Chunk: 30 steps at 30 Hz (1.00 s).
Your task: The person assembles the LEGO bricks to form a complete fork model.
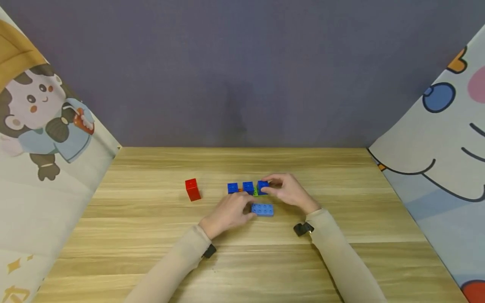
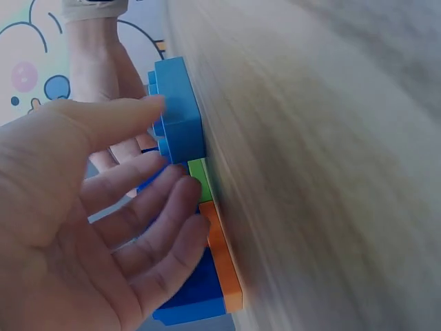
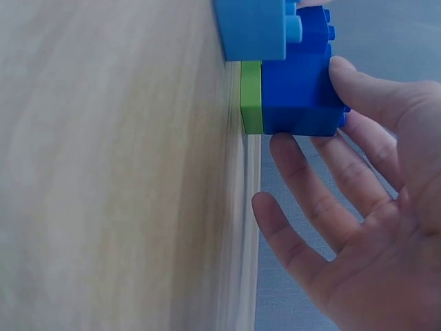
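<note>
Dark blue, the block pinched in the grip of the right hand stands behind the light-blue brick; the left hand curves at that brick's left end, gripping or not, I cannot tell. Uneven pressure could skew the block on the green piece beneath.

Fingers touching dark blue block on green piece; light blue block near.

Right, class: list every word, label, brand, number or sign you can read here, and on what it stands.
None can be read in any view.
Light blue brick: studs too small to tell if marked.
Left wall and right wall: cartoons, no readable words.
</note>
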Motion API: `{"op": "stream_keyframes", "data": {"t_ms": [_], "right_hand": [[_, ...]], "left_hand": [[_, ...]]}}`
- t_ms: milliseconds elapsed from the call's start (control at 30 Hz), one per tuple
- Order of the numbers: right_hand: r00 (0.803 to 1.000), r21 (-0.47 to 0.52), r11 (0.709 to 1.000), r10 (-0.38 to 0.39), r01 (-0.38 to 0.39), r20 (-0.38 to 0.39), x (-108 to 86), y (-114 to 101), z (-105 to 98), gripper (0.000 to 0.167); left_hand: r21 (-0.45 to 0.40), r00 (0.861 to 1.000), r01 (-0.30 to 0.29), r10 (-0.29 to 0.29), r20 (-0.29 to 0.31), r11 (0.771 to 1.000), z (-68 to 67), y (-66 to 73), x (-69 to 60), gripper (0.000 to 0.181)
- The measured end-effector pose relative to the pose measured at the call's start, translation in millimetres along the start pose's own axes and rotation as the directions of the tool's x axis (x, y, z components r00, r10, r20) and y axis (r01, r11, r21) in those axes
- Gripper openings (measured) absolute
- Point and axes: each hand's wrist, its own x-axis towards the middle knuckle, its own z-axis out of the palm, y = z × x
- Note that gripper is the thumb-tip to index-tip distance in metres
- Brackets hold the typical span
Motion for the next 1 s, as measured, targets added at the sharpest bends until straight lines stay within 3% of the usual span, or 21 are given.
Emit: {"op": "stream_keyframes", "data": {"t_ms": [133,300,667,1000], "right_hand": [[1.0,-0.003,1.0,0.005,-0.005,0.002,0.6,0,0,0.037],[1.0,0.001,1.0,0.007,-0.007,0.006,0.7,0,1,0.037],[1.0,-0.005,1.0,0.015,-0.015,0.005,0.0,0,0,0.04],[1.0,0.011,1.0,0.011,-0.011,0.008,-2.2,-1,-1,0.039]], "left_hand": [[0.039,1.0,0.007,-0.007,0.008,0.999,1.1,-2.5,1.0,0.041],[0.023,1.0,0.009,-0.01,0.013,1.0,0.5,-5.1,-0.2,0.039],[-0.065,0.995,0.097,-0.099,-0.023,0.993,-11.3,-15.3,-20.2,0.035],[-0.053,0.991,0.124,-0.126,-0.044,0.991,-16.6,-23.4,-31.8,0.036]]}}
